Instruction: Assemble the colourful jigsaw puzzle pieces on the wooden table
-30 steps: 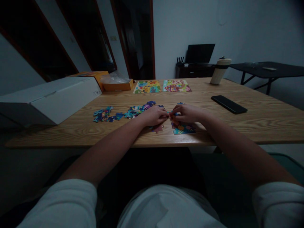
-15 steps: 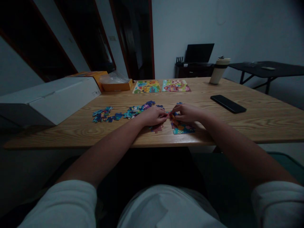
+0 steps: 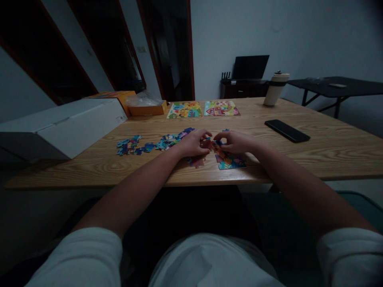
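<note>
My left hand [image 3: 196, 143] curls around a pinkish puzzle piece [image 3: 206, 144] near the table's front edge, its thumb and fingers at the piece's sides. Close on its right, my right hand [image 3: 234, 142] rests on a partly joined puzzle section [image 3: 230, 161], fingers bent down at its upper left; what they grip, if anything, is too small to tell. Below my left hand lies another pink puzzle part [image 3: 197, 161]. Loose blue and purple pieces [image 3: 169, 140] spread leftward, with a further cluster [image 3: 128, 144] at the far left.
Two colourful picture sheets [image 3: 185, 109] [image 3: 222, 108] lie at the back of the wooden table [image 3: 143, 169]. A white box [image 3: 86, 123] and an orange tray [image 3: 149, 109] with plastic stand at the left. A black phone [image 3: 287, 130] and a cup [image 3: 275, 89] are at the right.
The fingers of my left hand have parted and lifted a little, and more of the pinkish piece between them shows. My right hand has barely moved.
</note>
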A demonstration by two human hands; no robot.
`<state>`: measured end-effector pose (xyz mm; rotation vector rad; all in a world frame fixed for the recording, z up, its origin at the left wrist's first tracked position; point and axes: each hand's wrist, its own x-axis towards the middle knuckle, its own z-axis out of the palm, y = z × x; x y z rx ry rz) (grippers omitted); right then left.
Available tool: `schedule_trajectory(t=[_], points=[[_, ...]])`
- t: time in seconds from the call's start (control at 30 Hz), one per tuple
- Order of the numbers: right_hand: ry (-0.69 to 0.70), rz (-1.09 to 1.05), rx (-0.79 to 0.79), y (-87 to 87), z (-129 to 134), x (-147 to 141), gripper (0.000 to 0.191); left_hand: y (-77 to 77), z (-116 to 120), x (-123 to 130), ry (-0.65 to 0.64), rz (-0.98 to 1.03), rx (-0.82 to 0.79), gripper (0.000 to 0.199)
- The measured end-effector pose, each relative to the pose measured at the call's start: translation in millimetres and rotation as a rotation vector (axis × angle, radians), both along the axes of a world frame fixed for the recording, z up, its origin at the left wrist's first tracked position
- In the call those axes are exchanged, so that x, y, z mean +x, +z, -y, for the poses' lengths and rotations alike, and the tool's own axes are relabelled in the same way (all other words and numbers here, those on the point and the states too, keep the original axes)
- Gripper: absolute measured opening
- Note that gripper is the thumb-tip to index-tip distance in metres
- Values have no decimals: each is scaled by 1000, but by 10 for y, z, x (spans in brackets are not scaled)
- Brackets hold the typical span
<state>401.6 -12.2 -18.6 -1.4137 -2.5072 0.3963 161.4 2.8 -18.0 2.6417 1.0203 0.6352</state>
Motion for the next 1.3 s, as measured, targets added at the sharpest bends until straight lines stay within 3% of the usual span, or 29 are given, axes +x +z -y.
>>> schedule_trajectory(t=[0.27, 0.4, 0.53, 0.7, 0.9, 1.03, 1.2, 1.3], points=[[52, -8, 18, -48, -70, 18, 37, -69, -130, 10, 139, 193, -274, 23], [53, 6, 23, -36, -69, 18, 37, -58, -77, 48, 245, 97, -118, 29], [59, 4, 26, -23, -54, 9, 36, 19, 25, 29, 164, -93, 12, 37], [67, 10, 30, -17, -51, 5, 37, 72, 59, -35, 79, -225, 12, 40], [60, 0, 26, -13, -47, -2, 37, 50, 6, -33, 60, -242, -12, 39], [82, -1, 33, 5, -32, -12, 37, 53, 52, -11, 14, -312, 45, 40], [132, 4, 44, 46, -5, -23, 34, 61, 114, -9, 57, -343, 162, 41], [176, 15, 58, 57, 1, -25, 35, 41, 90, -11, -22, -302, 210, 37]])
